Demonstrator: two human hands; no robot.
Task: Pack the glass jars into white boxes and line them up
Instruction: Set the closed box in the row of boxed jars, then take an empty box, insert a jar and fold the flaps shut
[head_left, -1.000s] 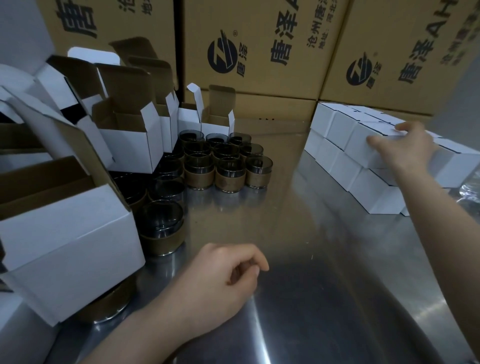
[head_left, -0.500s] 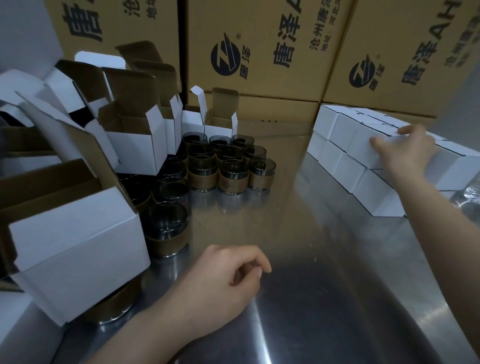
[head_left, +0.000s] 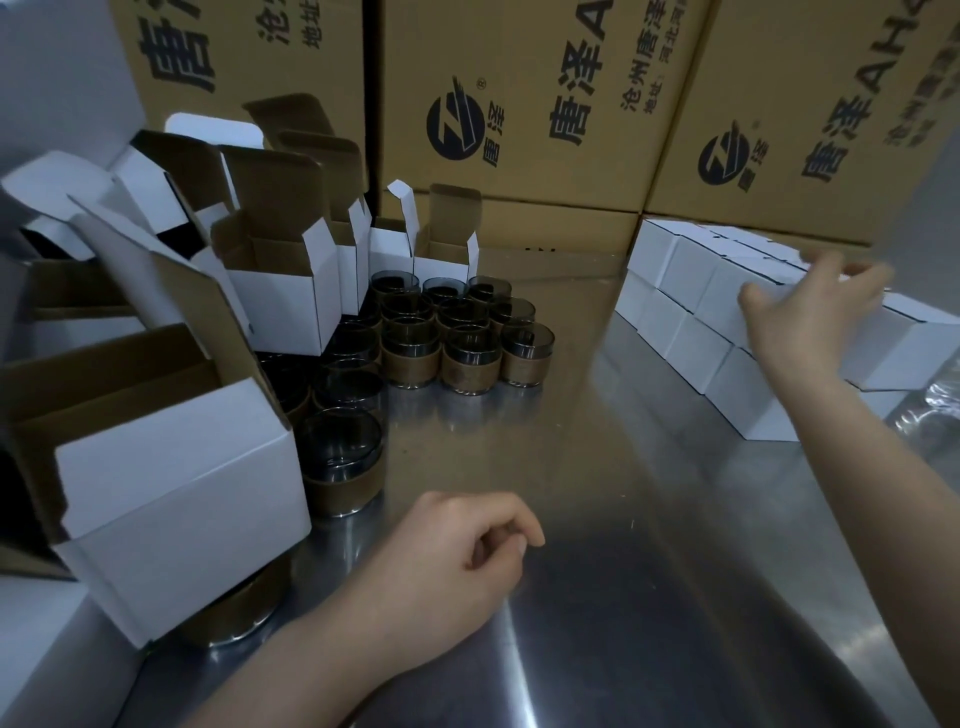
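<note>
Several dark glass jars (head_left: 462, 338) with brown bands stand grouped on the steel table (head_left: 623, 519). One jar (head_left: 340, 457) stands nearest, just beyond my left hand. Open white boxes (head_left: 280, 291) crowd the left side, the closest one (head_left: 171, 493) resting on top of a jar. Closed white boxes (head_left: 691, 343) are stacked in two layers in a row at the right. My right hand (head_left: 810, 312) grips the top box (head_left: 904, 348) at the near end of that row, thumb on its front face and fingers over its top. My left hand (head_left: 457, 551) rests on the table, fingers curled and holding nothing.
Large brown printed cartons (head_left: 519, 104) form a wall along the back of the table. Crinkled clear plastic (head_left: 935, 405) lies at the far right edge beside the stacked boxes. Bare steel stretches between the jars and the box row.
My right hand has stayed on the top box and its fingers have spread a little further over the far edge. My left hand has not moved.
</note>
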